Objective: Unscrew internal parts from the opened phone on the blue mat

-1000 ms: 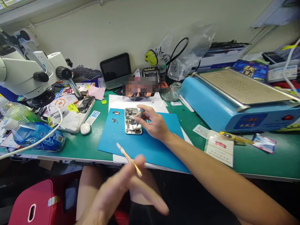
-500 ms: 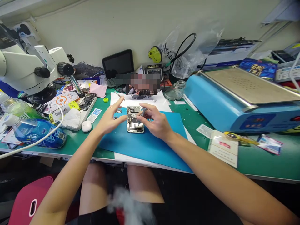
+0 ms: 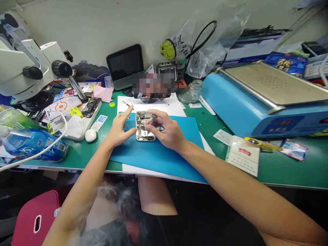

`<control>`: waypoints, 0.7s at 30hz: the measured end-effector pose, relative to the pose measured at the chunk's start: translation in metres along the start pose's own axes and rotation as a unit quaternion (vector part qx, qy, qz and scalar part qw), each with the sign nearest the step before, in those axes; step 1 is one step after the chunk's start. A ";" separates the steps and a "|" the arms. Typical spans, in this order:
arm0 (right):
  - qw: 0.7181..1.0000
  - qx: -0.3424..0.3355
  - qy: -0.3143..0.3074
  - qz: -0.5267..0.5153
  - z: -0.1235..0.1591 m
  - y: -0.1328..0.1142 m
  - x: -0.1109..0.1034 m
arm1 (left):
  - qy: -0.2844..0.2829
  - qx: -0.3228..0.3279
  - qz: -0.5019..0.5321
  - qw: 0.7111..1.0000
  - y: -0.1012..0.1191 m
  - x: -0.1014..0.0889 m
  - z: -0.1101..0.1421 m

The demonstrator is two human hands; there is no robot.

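Observation:
An opened phone lies on a blue mat, its inner parts exposed. In my right hand a small grey screwdriver is pinched upright over the phone's right side; its tip is hidden by the fingers. My left hand is at the phone's left edge, thumb stretched toward the frame. Between its fingers sits a thin white cigarette, pointing away from me. Small metal parts beside the phone are partly covered by the left hand.
A microscope and a blue liquid bottle stand left, with a white earbud case. At right are a blue heating plate machine, a cigarette pack and a yellow cutter. A glass jar stands behind the mat.
The view has shifted slightly. Both hands stay around the phone, the screwdriver still pinched in the right one. Smoke has spread over my lap and left forearm.

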State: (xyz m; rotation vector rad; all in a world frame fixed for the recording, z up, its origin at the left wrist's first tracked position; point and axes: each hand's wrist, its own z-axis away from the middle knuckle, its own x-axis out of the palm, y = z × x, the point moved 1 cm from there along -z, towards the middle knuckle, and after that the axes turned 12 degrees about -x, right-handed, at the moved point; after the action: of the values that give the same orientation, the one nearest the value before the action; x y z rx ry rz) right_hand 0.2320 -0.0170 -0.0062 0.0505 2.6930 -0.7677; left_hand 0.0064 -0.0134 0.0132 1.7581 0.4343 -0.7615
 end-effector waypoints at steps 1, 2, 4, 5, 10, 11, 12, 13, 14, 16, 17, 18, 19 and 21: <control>1.000 0.000 0.000 -0.002 0.000 -0.001 0.000 | -0.004 -0.001 -0.001 1.000 0.000 0.000 0.000; 1.000 0.001 0.000 -0.002 0.000 -0.002 0.000 | -0.007 -0.002 -0.001 1.000 -0.001 0.000 0.000; 1.000 0.006 -0.001 -0.001 -0.001 -0.003 -0.001 | -0.008 -0.003 0.001 1.000 -0.001 0.001 0.001; 1.000 0.009 -0.003 0.000 -0.001 -0.003 -0.001 | -0.006 -0.004 0.002 1.000 -0.001 0.001 0.001; 1.000 0.015 -0.003 0.005 -0.002 -0.001 -0.002 | 0.013 -0.005 0.001 1.000 -0.004 0.001 0.000; 1.000 0.017 -0.004 0.006 -0.002 0.000 -0.002 | 0.022 -0.001 0.001 1.000 -0.004 0.001 0.000; 1.000 0.019 -0.005 0.005 -0.002 0.000 -0.002 | 0.036 0.005 0.001 0.999 -0.004 0.002 0.001; 1.000 0.021 -0.006 0.004 -0.002 0.001 -0.002 | 0.053 0.013 0.001 0.999 -0.003 0.002 0.001; 1.000 0.023 -0.006 0.002 -0.002 0.001 -0.001 | 0.071 0.019 0.001 0.997 -0.003 0.002 0.001; 1.000 0.025 -0.006 -0.002 -0.001 0.002 -0.001 | 0.108 0.025 0.001 0.994 -0.002 0.001 0.001; 1.000 0.025 -0.004 -0.004 -0.001 0.002 -0.001 | 0.125 0.023 0.003 0.992 -0.001 0.001 0.001; 1.000 0.026 -0.002 -0.005 -0.001 0.003 -0.001 | 0.141 0.020 0.006 0.990 0.000 0.001 0.001; 1.000 0.027 -0.001 -0.006 -0.002 0.003 -0.001 | 0.159 0.016 0.008 0.987 0.000 0.001 0.000; 0.999 0.032 0.001 -0.007 -0.002 0.004 -0.002 | 0.191 0.011 0.012 0.981 0.000 0.001 0.000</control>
State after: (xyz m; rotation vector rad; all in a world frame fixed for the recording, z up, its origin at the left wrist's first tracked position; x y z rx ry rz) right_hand 0.2336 -0.0130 -0.0062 0.0471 2.6730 -0.8571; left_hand 0.0069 -0.0135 0.0120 1.9306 0.6618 -0.4085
